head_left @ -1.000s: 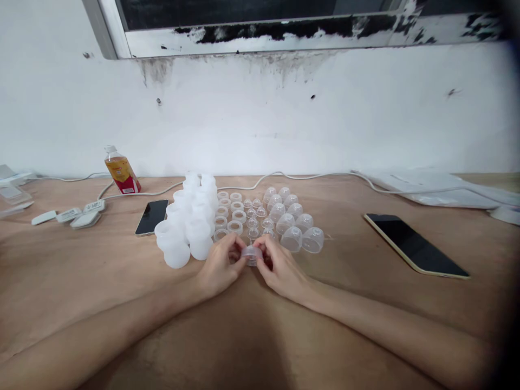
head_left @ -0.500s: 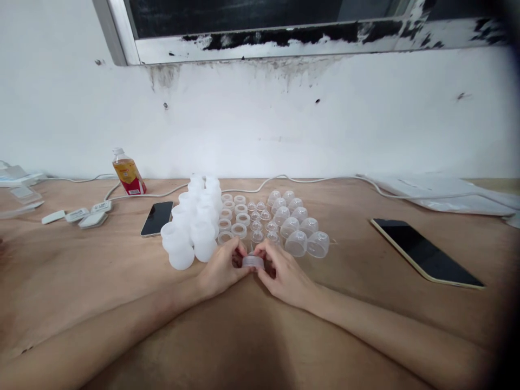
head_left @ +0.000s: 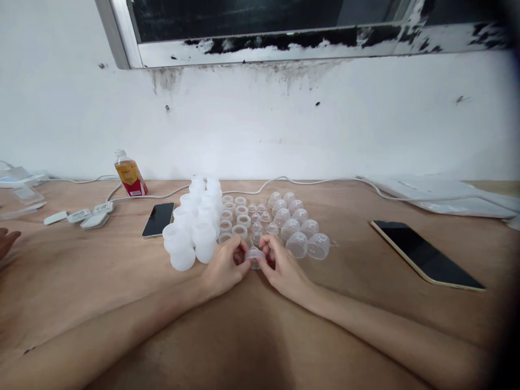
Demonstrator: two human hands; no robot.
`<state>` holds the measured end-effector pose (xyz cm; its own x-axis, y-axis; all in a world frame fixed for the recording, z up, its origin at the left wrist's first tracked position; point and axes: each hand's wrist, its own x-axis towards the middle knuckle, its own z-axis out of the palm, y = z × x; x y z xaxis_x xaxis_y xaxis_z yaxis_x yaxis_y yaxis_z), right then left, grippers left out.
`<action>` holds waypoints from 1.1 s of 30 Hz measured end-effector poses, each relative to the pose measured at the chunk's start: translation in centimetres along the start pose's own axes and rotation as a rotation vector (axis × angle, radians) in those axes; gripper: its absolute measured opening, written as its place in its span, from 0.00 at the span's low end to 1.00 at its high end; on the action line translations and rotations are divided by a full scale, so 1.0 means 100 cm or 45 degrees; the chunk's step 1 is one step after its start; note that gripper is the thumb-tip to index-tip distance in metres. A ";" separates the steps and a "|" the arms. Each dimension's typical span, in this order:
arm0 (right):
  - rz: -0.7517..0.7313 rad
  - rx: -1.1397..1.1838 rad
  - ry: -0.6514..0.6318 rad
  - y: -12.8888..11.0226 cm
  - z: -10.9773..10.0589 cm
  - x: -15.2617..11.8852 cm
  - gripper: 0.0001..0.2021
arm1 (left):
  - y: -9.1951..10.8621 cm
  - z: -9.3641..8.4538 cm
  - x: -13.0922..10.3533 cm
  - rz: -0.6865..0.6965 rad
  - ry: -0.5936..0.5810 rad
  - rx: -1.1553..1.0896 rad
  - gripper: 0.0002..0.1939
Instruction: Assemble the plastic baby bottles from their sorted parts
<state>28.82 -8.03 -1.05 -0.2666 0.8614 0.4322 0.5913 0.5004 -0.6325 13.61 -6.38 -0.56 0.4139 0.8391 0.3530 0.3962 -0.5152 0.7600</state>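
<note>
Between my two hands, just above the table, is a translucent bottle collar ring with what looks like a clear nipple tip rising through it. My left hand pinches its left side with thumb and fingers. From the other side my right hand grips it, thumb at the front edge. Beyond the fingers stand clear nipples in rows, some partly hidden. Rows of collar rings lie behind my left hand. White bottles stand to the left, and clear dome caps to the right.
A dark phone lies left of the bottles, a larger tablet-like device at right. A drink bottle and several small white boxes sit back left. A cable runs along the wall. Another person's hand shows at the left edge.
The collar ring has tilted, and my right fingers have shifted slightly on it. Another person's hand has come further into view at the left edge.
</note>
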 end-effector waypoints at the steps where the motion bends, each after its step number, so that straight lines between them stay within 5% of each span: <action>1: -0.004 0.018 0.013 -0.001 -0.001 0.000 0.08 | 0.000 0.000 -0.001 0.017 0.008 -0.011 0.05; 17: -0.092 0.065 -0.126 -0.008 -0.009 -0.004 0.14 | -0.002 -0.003 -0.004 0.001 0.067 -0.020 0.06; 23: -0.139 0.175 -0.056 -0.004 -0.009 -0.010 0.16 | 0.024 -0.011 -0.013 0.176 -0.023 0.300 0.08; 28: -0.284 0.196 0.052 -0.001 -0.006 -0.014 0.18 | 0.059 -0.037 -0.013 0.346 -0.198 0.685 0.14; 33: -0.058 0.379 -0.010 -0.001 -0.005 -0.011 0.15 | 0.064 -0.088 0.000 0.280 -0.023 1.073 0.15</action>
<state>29.46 -9.10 -1.14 -0.2943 0.8376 0.4602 0.3295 0.5409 -0.7739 8.98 -8.14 9.08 0.5626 0.7061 0.4300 0.7772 -0.6290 0.0160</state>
